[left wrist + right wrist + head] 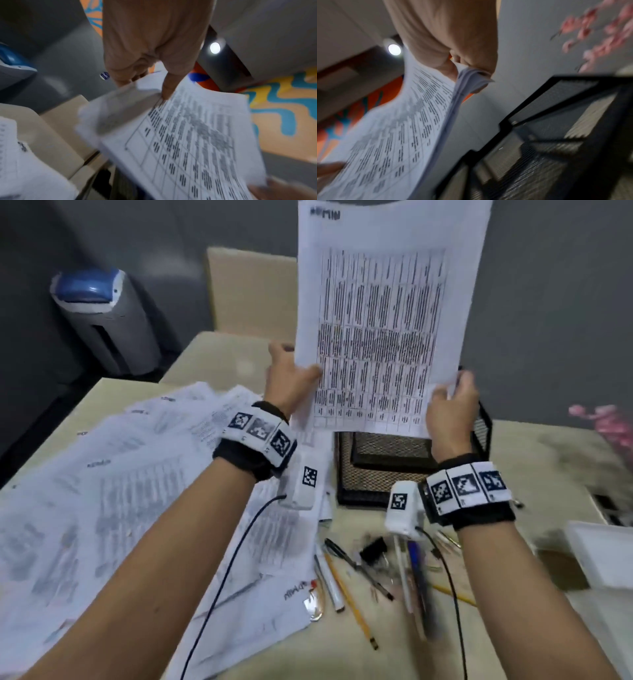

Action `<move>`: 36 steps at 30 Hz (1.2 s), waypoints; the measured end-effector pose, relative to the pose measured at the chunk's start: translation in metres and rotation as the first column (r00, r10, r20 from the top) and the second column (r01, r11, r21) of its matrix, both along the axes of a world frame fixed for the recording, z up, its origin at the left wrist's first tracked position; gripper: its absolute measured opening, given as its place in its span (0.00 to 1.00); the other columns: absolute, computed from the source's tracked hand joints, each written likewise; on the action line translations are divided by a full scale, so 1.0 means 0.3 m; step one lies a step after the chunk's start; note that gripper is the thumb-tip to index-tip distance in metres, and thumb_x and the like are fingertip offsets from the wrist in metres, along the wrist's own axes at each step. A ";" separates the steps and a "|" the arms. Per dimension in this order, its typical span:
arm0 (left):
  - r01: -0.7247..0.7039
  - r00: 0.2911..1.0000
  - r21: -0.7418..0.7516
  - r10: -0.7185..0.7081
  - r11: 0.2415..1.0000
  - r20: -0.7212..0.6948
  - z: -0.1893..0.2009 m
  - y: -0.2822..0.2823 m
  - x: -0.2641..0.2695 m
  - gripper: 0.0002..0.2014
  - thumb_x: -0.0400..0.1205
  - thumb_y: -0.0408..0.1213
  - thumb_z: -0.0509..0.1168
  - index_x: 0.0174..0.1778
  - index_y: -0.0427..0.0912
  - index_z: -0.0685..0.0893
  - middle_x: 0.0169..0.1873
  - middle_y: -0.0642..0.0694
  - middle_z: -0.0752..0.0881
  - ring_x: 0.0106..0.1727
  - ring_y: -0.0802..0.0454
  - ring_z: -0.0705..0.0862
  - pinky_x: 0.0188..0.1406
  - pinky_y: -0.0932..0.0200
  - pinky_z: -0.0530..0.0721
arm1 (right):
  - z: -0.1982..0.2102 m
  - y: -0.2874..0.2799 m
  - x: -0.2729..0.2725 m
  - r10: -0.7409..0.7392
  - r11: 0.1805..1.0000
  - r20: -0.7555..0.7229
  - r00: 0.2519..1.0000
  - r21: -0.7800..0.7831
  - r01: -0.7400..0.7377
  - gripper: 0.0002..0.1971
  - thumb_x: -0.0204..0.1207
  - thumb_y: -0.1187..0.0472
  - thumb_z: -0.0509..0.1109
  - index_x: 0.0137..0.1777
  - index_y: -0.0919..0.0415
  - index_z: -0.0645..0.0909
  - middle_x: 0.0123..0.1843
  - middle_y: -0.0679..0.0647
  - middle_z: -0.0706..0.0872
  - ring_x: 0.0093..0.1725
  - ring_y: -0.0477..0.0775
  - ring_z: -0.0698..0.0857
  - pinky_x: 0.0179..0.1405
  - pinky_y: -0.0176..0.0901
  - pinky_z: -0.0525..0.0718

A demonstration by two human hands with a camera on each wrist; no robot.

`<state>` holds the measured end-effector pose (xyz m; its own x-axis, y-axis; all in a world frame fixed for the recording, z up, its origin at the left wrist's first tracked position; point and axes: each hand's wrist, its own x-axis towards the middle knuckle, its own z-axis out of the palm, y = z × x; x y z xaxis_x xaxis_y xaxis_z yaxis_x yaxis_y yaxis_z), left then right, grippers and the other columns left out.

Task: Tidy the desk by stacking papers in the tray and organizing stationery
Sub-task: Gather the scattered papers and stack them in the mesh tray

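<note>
Papers (383, 313), a thin white sheaf printed with tables, upright at top center, pinched by left hand (291, 381) and right hand (450, 405).

No word, brand or number can be read with certainty. The held sheet (383, 330) carries a printed table whose cells are too blurred to make out, and a short bold mark at its top corner stays illegible, as does a similar mark on the loose papers (144, 474). The wristbands (263, 436) bear only square black-and-white coded markers.
</note>
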<state>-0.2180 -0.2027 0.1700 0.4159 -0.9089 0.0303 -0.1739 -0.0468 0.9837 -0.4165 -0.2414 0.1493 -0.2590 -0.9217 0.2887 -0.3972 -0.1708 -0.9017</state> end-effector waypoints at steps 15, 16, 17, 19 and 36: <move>0.074 0.492 0.596 -0.549 0.800 0.676 -0.184 -0.212 -0.409 0.20 0.82 0.23 0.56 0.71 0.27 0.70 0.74 0.30 0.64 0.74 0.34 0.67 0.74 0.46 0.71 | -0.203 -0.166 -0.279 0.239 0.903 -0.563 0.791 0.429 0.033 0.17 0.72 0.78 0.63 0.61 0.75 0.72 0.62 0.70 0.79 0.63 0.69 0.79 0.58 0.52 0.78; 0.057 0.471 0.620 -0.569 0.783 0.674 -0.185 -0.211 -0.412 0.21 0.82 0.23 0.56 0.72 0.27 0.68 0.76 0.28 0.60 0.77 0.34 0.64 0.76 0.45 0.68 | -0.209 -0.169 -0.279 0.243 0.905 -0.592 0.768 0.424 0.041 0.18 0.71 0.78 0.64 0.63 0.75 0.71 0.63 0.71 0.78 0.64 0.69 0.78 0.60 0.52 0.78; 0.045 0.451 0.630 -0.578 0.776 0.680 -0.183 -0.209 -0.413 0.21 0.82 0.24 0.56 0.72 0.28 0.69 0.77 0.27 0.56 0.79 0.33 0.59 0.78 0.44 0.65 | -0.211 -0.167 -0.276 0.234 0.909 -0.620 0.749 0.412 0.058 0.21 0.71 0.78 0.66 0.65 0.75 0.70 0.66 0.72 0.75 0.66 0.69 0.76 0.63 0.53 0.76; 0.064 0.408 0.574 -0.546 0.817 0.732 -0.170 -0.195 -0.396 0.19 0.80 0.25 0.59 0.69 0.29 0.72 0.79 0.27 0.51 0.82 0.32 0.50 0.81 0.43 0.58 | -0.195 -0.154 -0.262 0.191 0.932 -0.681 0.707 0.353 0.088 0.27 0.70 0.77 0.68 0.69 0.74 0.67 0.70 0.72 0.71 0.69 0.69 0.72 0.68 0.55 0.72; -0.489 0.865 0.814 0.054 0.312 0.499 -0.526 0.569 0.725 0.33 0.73 0.56 0.71 0.56 0.25 0.77 0.69 0.25 0.71 0.66 0.30 0.76 0.62 0.43 0.78 | -0.461 0.269 0.626 0.778 0.547 -0.176 0.603 0.661 -0.513 0.10 0.77 0.70 0.60 0.54 0.73 0.77 0.54 0.67 0.82 0.57 0.64 0.79 0.55 0.49 0.75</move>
